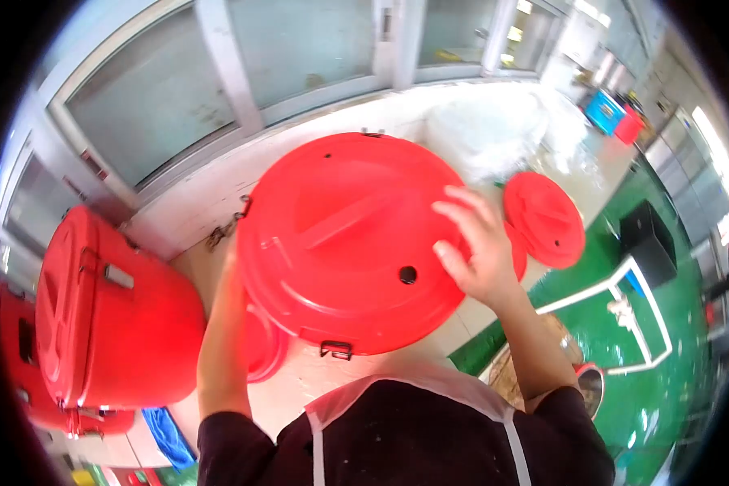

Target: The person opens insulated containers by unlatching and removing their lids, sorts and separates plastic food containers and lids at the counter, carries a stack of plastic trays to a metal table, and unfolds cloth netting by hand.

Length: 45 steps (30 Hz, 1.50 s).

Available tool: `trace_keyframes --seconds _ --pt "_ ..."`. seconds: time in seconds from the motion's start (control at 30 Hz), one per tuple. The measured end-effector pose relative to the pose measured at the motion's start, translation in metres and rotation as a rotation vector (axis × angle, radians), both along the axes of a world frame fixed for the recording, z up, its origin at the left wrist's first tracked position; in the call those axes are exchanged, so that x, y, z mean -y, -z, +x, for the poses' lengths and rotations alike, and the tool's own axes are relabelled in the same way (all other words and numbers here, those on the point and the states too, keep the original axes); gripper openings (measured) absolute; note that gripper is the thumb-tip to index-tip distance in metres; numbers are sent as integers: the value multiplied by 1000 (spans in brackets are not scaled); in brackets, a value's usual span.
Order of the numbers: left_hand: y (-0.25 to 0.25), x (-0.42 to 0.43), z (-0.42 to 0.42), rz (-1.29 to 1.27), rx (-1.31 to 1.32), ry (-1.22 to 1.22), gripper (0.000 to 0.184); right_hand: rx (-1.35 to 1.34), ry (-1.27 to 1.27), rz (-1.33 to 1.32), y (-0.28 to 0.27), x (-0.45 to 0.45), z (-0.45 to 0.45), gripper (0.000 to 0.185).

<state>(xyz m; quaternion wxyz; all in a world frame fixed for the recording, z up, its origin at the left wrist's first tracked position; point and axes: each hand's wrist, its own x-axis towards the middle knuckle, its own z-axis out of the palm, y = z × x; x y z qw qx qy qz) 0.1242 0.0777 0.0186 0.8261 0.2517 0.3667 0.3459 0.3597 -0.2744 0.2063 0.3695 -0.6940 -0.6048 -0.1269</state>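
Observation:
A large round red insulated barrel (344, 243) is directly in front of me, its lid on top. The lid has a raised bar across the middle, a dark round plug and dark metal latches at the rim. My right hand (482, 251) is at the right side of the lid, fingers spread and reaching over its edge. Whether the fingertips press on it I cannot tell. At the left side of the barrel is my left hand (232, 279), its fingers hidden behind the rim.
More red lidded barrels (138, 316) stand to the left, near a blue cloth (168, 437). A smaller red lid (544, 219) lies to the right, beside clear plastic wrapping (490, 134). Windows (304, 53) line the far side. A white frame (652, 316) stands on the green floor.

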Motion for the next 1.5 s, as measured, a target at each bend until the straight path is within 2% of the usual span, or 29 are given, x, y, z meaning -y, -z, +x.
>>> trace_keyframes --seconds 0.1,0.2,0.33,0.43,0.53,0.63,0.73,0.83,0.87,0.9,0.93,0.97,1.0,1.03,1.1,1.13,1.2,1.33,1.5 --pt "1 -13 12 -38 -39 43 37 108 -194 -215 7 -39 -19 44" --pt "-4 -34 24 -1 -151 74 37 233 -173 -341 9 -39 -17 44" --pt "-4 -52 29 65 -305 123 37 226 -162 -401 8 -40 -18 44" --pt "-26 -62 25 267 -402 102 38 226 -154 -432 7 -40 -18 47" --pt "-134 11 15 625 -379 -43 34 222 -158 -414 7 -41 -18 44" --pt "-140 45 20 1799 -937 -95 33 233 -144 -431 6 -41 -19 45" --pt "-99 -15 4 920 -709 36 33 221 -147 -457 6 -39 -19 46" --pt "-73 -44 -26 1106 -1056 -379 39 -3 -227 -335 4 -37 -8 38" --pt "-84 -46 -15 1170 -1149 -539 41 -269 -209 -224 2 -40 1 37" --pt "-93 -43 1 1302 -1012 -436 42 -532 -194 -115 2 -44 12 35" --pt "-124 -13 21 1409 -875 -328 42 -793 -181 -12 2 -48 25 34" --pt "-146 12 42 1507 -735 -226 43 -918 -128 36 0 -59 47 33" --pt "-156 26 64 1621 -762 -69 46 -1044 -81 93 -1 -77 74 32" --pt "-164 37 84 1738 -792 89 48 -1060 -35 49 0 -99 93 30" --pt "-163 45 121 1901 -1085 308 64 -1162 17 -127 29 -146 143 32" --pt "-168 46 127 1883 -1105 414 66 -1240 26 -263 54 -171 175 37" --pt "-173 53 126 1824 -1145 645 69 -1149 -176 -616 78 -207 209 42" --pt "-171 52 124 1890 -1162 644 76 -1051 129 -1041 64 -250 177 41" --pt "-171 50 125 1897 -1144 633 77 -939 90 -1208 79 -290 191 49"
